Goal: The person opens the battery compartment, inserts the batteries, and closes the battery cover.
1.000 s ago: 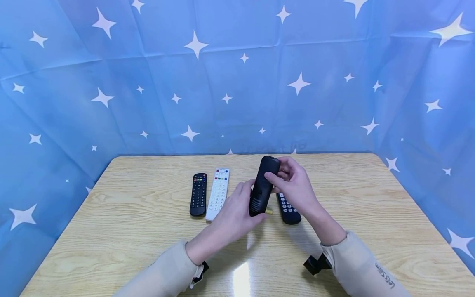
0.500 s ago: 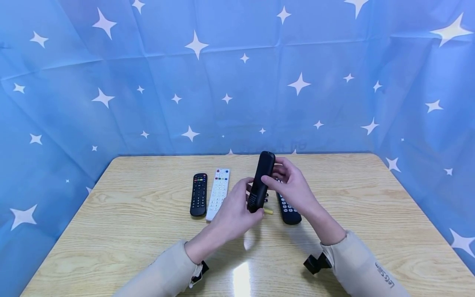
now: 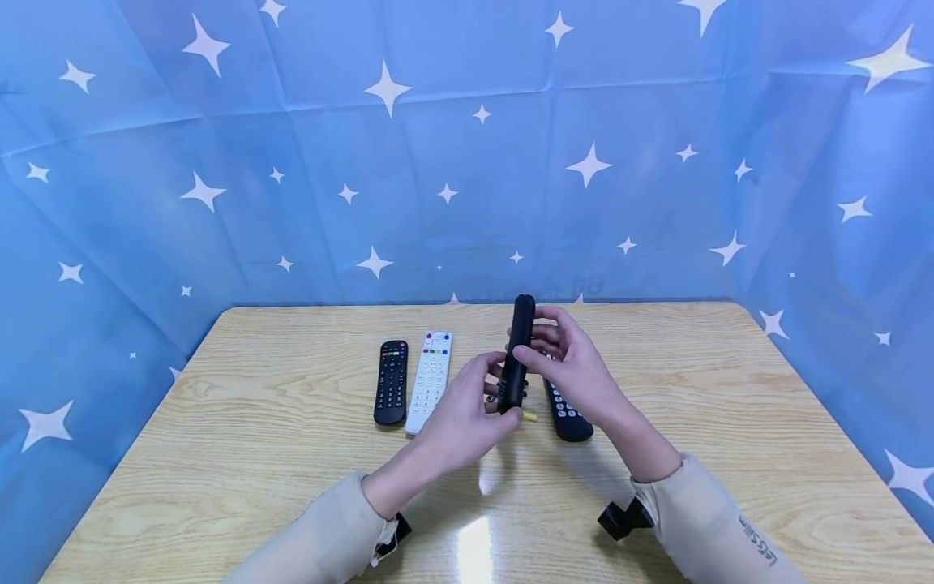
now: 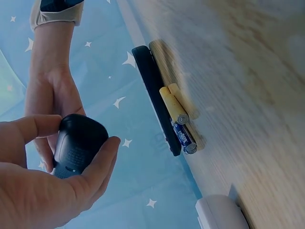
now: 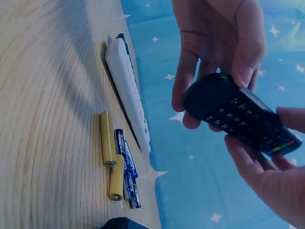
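Three remotes lie on the wood-grain desk (image 3: 219,454), and a fourth is held up just right of the middle of the head frame. Going from the left, a small black remote (image 3: 390,381) rests face up left of centre, with a row of coloured keys near its top. Just beside it lies a white remote (image 3: 429,381), its lower part close to the left hand (image 3: 454,418) in this view.

The left hand's grip pinches the lower end of the held black remote (image 3: 516,353), thumb on one side and fingers on the other. From the head view this remote is nearly edge-on: a slim, dark bar with rounded ends, tilted so that its upper end leans a little to the right. At lower left of the left wrist frame, its end shows a dark shell with small printing, too small to read. At right of the right wrist frame, its face shows pale key markings, a broad rounded end, and a strip of red, yellow and green near the other end.

Right of its lower end in the head view lies a yellow battery (image 3: 529,416); the right wrist view shows two yellow ones beside blue batteries (image 5: 127,160). Farther right, the right hand (image 3: 572,365) has its grip pinching the upper part. Partly behind that hand lies another black remote (image 3: 569,418) with pale round keys.
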